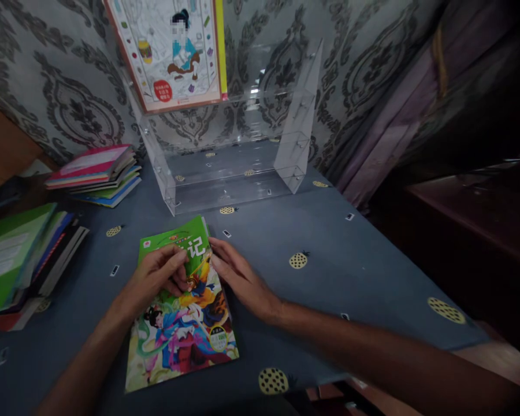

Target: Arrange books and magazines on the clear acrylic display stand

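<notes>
A green picture book [186, 329] with white lettering and colourful costumed figures on its cover lies closed on the blue tablecloth. My left hand [167, 270] rests over the upper part of the cover, hiding some of the title. Its fingers are curled in, the thumb lies close to the forefinger, and nothing shows between them. Along the book's upper right edge is my right hand [242, 280], its fingers stretched out and touching that edge without gripping it.
A clear acrylic rack [292, 144] stands behind the book, with a colouring book [179, 63] propped at its upper left. Two stacks of books, a nearer one [17, 254] and a farther one [99, 167], lie on the left. The pineapple-print tablecloth [329, 294] ends at the right, near a curtain [381, 133].
</notes>
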Tool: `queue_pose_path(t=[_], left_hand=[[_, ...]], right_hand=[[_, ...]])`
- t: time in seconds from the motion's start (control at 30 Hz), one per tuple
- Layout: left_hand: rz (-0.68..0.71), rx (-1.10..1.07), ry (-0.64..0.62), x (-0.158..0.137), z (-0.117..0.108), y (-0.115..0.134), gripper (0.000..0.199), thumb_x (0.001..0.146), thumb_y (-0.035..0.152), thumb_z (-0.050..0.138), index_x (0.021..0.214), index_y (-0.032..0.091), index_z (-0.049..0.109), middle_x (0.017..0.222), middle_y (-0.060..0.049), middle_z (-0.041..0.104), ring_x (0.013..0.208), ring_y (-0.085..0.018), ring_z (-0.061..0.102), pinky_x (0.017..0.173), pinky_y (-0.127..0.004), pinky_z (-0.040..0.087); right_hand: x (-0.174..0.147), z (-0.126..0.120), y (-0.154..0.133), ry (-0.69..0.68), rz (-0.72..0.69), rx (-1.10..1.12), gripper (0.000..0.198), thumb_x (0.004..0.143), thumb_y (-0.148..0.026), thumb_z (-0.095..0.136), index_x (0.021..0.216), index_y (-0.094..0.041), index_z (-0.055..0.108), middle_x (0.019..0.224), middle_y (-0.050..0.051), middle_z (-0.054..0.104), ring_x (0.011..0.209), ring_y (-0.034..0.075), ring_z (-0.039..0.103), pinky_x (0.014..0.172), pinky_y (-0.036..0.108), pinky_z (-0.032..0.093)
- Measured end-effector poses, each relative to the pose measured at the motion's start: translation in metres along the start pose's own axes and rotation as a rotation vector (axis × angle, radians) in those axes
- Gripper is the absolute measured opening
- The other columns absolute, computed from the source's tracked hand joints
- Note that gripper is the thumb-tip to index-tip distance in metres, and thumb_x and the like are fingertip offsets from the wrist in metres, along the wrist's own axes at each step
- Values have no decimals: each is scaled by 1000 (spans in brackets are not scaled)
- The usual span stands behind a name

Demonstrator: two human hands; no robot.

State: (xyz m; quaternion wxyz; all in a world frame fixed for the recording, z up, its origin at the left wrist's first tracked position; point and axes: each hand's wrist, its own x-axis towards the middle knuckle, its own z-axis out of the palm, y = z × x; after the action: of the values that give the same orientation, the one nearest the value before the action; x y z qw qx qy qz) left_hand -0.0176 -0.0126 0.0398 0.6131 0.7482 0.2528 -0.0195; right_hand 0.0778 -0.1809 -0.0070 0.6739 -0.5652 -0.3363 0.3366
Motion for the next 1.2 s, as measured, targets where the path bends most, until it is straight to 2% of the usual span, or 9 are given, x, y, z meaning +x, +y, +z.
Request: queue_pose_path(t=[0.1,0.2,0.3,0.5,0.63,0.73,0.9,1.07,1.2], left_hand=[[162,150,143,0,-2,-2,45,82,64,60,77,20,58,70,-1,62,61,-16,61,56,-26,51],[374,452,323,4,-7,-8,32,89,51,54,84,21,63,86,-4,68,83,-21,64,78,-33,52],[477,659,346,10,-15,-16,28,92,41,47,98,21,66,103,-8,70,104,-27,61,96,-42,45],[505,824,369,19,-23,-34,27,96,31,40,110,21,62,114,-9,65,110,-27,58,100,-43,42],[537,878,383,21,-24,-39,25,97,25,39,108,21,61,113,-10,63,107,-26,58,97,-43,43],[560,894,392,24,-26,-42,25,97,21,38,107,20,61,110,-10,63,104,-26,57,94,-42,45],[552,905,425,28,-30,-45,24,97,20,41,109,20,62,111,-9,63,104,-25,58,95,-42,45],[478,941,448,30,-35,-47,26,97,21,42,114,19,62,114,-10,64,108,-28,58,95,-44,44],[418,918,474,35,-44,-51,28,97,24,41,116,19,61,116,-11,65,109,-29,58,95,-45,44]], right_hand=[[-1,3,5,1,-49,-71,56,99,-50,50,147,-24,38,145,13,56,127,24,60,106,45,51],[-6,4,8,54,-97,-290,54,97,-38,53,147,-22,38,144,15,55,133,26,54,112,50,46],[-11,2,8,75,-149,-566,56,97,-34,51,149,-20,37,154,16,44,145,28,40,120,55,33],[-2,3,1,19,-269,-937,59,97,-31,50,151,-13,36,162,22,31,153,33,23,122,62,24],[22,22,-10,-190,-348,-1038,63,97,-31,50,154,-10,32,161,22,34,154,31,21,124,59,24],[43,35,-9,-258,-299,-1107,66,99,-38,49,152,0,33,157,28,37,152,34,27,122,58,28],[61,31,7,-182,-235,-1244,69,101,-48,44,149,2,39,157,28,39,152,34,28,124,53,24],[58,17,15,-30,-104,-1266,74,100,-50,42,153,1,34,162,26,28,154,36,20,123,56,22],[52,14,20,-6,-68,-1243,75,99,-50,41,154,-1,32,164,26,22,153,36,22,123,54,21]])
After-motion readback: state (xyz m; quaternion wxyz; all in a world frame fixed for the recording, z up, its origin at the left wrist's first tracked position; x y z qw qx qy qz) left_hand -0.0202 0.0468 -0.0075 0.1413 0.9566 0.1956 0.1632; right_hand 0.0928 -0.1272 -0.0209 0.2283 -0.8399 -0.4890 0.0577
